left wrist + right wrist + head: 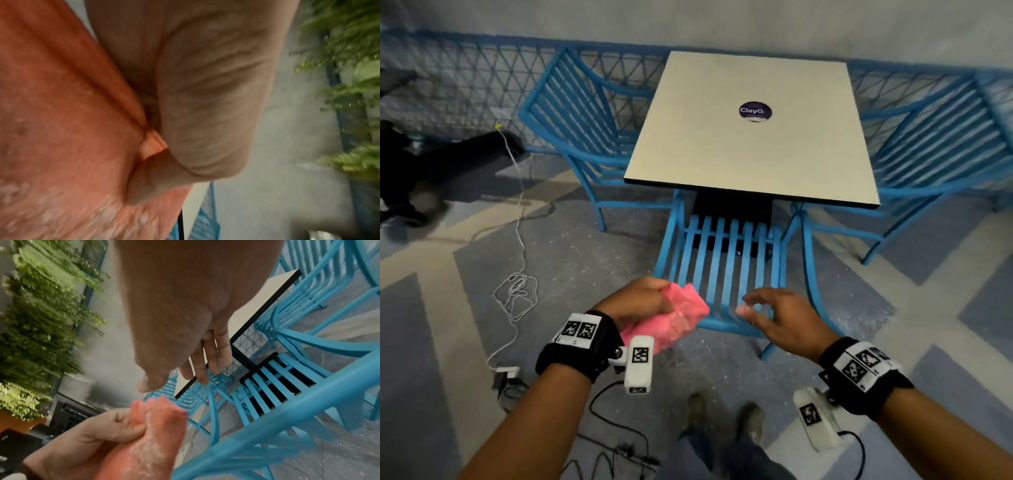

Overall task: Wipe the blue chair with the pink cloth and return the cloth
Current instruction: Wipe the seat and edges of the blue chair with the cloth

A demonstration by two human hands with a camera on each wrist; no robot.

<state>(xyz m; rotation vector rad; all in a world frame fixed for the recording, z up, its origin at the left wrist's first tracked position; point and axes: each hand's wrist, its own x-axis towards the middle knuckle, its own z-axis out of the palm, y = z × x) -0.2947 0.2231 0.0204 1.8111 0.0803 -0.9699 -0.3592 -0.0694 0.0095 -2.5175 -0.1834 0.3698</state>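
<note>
One left hand (640, 301) bunches nubbly pink cloth (674, 318).

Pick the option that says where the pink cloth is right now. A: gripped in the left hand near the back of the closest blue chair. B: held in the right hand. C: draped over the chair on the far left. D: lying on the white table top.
A: the left hand is curled round the pink cloth just by the top rail of the nearest blue chair, while the right hand holds nothing.
</note>
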